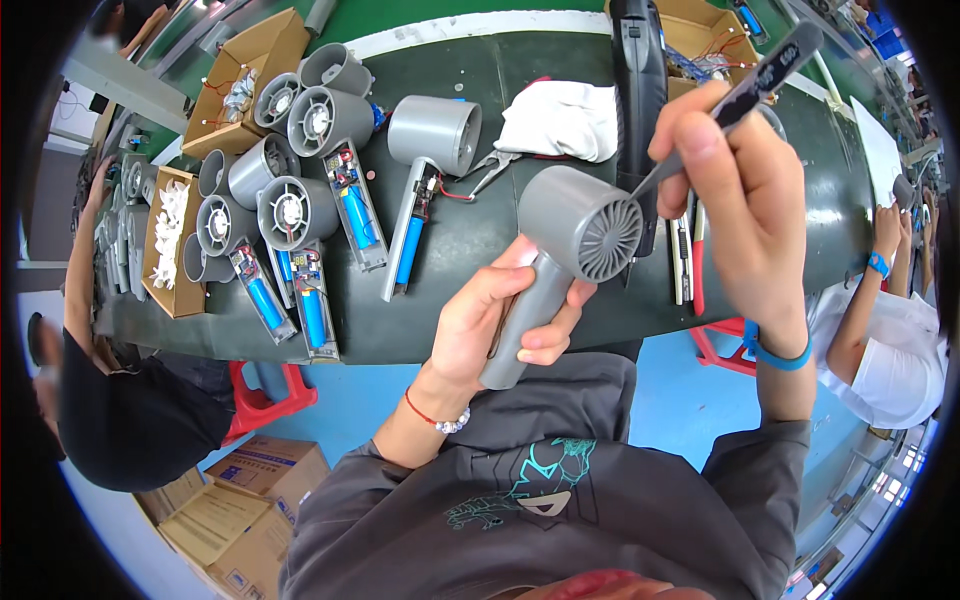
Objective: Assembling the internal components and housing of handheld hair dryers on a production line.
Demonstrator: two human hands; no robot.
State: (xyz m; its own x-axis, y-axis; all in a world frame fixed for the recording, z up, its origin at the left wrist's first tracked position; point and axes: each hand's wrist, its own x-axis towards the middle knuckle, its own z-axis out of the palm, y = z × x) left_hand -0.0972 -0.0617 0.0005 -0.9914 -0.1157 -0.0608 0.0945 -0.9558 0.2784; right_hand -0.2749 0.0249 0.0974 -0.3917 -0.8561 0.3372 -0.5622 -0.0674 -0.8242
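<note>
A grey handheld fan (575, 225) is up in front of me, its ribbed round grille facing right. My left hand (470, 325) is closed around its handle, fingers wrapped from both sides. In my right hand (740, 190) a dark pair of tweezers (775, 75) is pinched, slanting down to the left. Their pointed tip is at the grille's upper right rim; whether it touches cannot be told. Behind the fan, an opened grey fan (432, 135) lies on the dark green table (400, 335), with a blue battery and red wire showing in its handle.
Several opened fans (298, 212) crowd the table's left, beside a carton of white parts (170, 245) and a cardboard box (245, 85). Pliers (490, 172), a white cloth (560, 120) and a black device (640, 90) lie farther back. Co-workers sit on both sides.
</note>
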